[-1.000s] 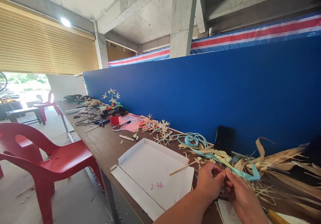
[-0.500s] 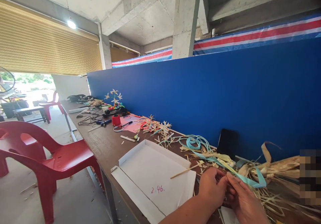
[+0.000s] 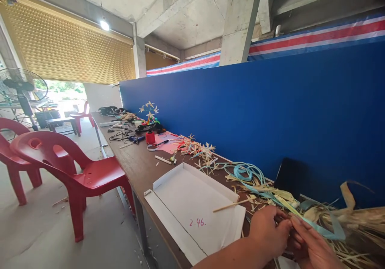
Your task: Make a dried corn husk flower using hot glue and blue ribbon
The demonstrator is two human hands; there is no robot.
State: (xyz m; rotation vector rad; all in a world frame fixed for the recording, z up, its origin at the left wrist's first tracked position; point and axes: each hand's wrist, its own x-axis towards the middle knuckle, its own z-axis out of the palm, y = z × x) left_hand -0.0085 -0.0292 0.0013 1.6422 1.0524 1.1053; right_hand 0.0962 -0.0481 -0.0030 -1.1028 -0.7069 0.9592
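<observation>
My left hand (image 3: 269, 231) and my right hand (image 3: 313, 247) meet at the bottom right, over the brown table (image 3: 135, 168). Both have their fingers pinched together around a light blue strip (image 3: 323, 229) that runs up and to the right from them. A thin wooden stick (image 3: 231, 205) pokes out to the left from near my left hand, over the flat white cardboard sheet (image 3: 192, 204) marked "2.46". Dried straw and husk pieces (image 3: 357, 221) lie right behind my hands.
A blue partition (image 3: 255, 112) runs along the table's far edge. Coiled blue strips (image 3: 243, 172), straw flowers (image 3: 198, 146), a red spool (image 3: 150, 137), cables and tools lie farther along the table. Red plastic chairs (image 3: 75, 168) and a standing fan (image 3: 21, 90) are to the left.
The camera has turned left and down, so the scene has shifted right and my hands sit lower in view. The hands stay together on the blue strip.
</observation>
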